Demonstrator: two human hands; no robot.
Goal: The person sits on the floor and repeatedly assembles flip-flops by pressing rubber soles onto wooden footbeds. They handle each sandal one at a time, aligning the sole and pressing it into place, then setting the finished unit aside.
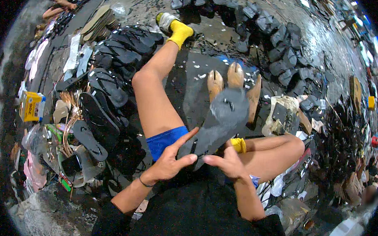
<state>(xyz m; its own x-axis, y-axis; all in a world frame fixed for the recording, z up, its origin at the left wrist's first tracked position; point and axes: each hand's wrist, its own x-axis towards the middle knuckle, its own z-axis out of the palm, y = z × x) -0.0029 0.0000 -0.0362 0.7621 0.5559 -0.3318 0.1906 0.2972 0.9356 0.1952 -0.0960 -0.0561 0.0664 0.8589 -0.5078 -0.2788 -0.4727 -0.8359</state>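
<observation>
Between my two hands is a dark grey flip-flop sole (223, 122), its broad toe end pointing away from me and its narrow heel end toward my body. My left hand (172, 161) grips the heel's left edge, with the thumb at the end and the index finger stretched along the side. The thumb of my right hand (230, 164) presses on the heel end from the right; its other fingers are mostly hidden. Just beyond the sole stand wooden foot forms (215, 81), split at the toe, one partly covered by it. Whether straps are fitted is unclear.
Finished-looking black flip-flops (108, 87) lie in rows at the left, near a yellow box (32, 106). Grey sole pieces (284, 50) form a curved line at the far right. A dirty whitish block (280, 112) sits beside my bent right leg. Another person's arm (59, 8) shows far left.
</observation>
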